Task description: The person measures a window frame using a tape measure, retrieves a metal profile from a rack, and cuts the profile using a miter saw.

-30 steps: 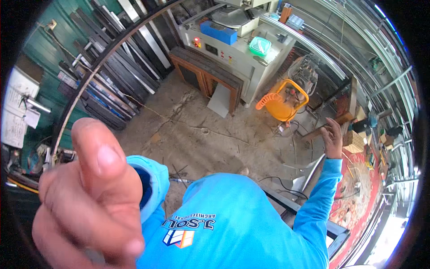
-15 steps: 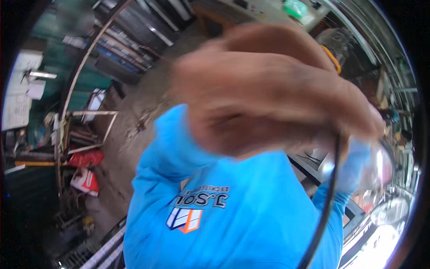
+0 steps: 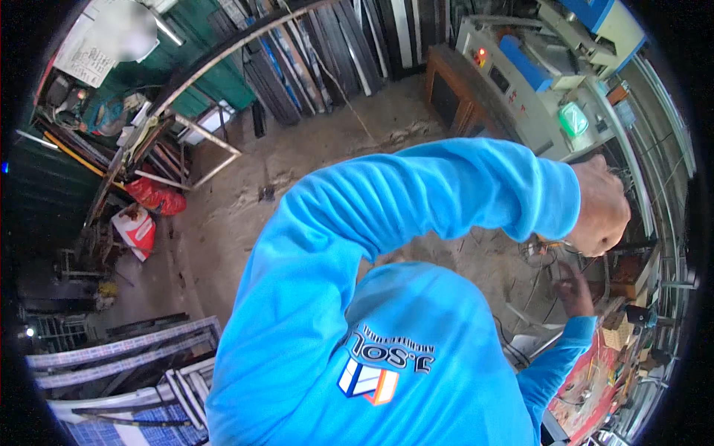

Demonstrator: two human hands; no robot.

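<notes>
A blue long-sleeved arm crosses my chest toward the right, ending in my left hand [image 3: 598, 208] beside the pale machine. Its fingers are curled, and whatever they hold, if anything, is hidden. Below it, my right hand [image 3: 574, 290] is raised with fingers slightly bent and apart, holding nothing that I can see. Thin cords and dim metal parts [image 3: 537, 254] lie behind the two hands, too cluttered to make out. The pale machine [image 3: 483, 82], with a blue block and a green container [image 3: 573, 120] on it, stands beyond my left hand.
Metal profiles [image 3: 335, 59] lean against the back wall by a wooden cabinet [image 3: 446, 89]. A metal frame [image 3: 216, 145] and red bags [image 3: 156, 193] are at left. Stacked panels [image 3: 119, 372] lie lower left. A cluttered red surface [image 3: 584, 379] is at lower right, beside the concrete floor [image 3: 290, 134].
My left hand has swung from close below the camera across to the far right. The dark cord that hung from it half a second ago is out of sight. The view has shifted.
</notes>
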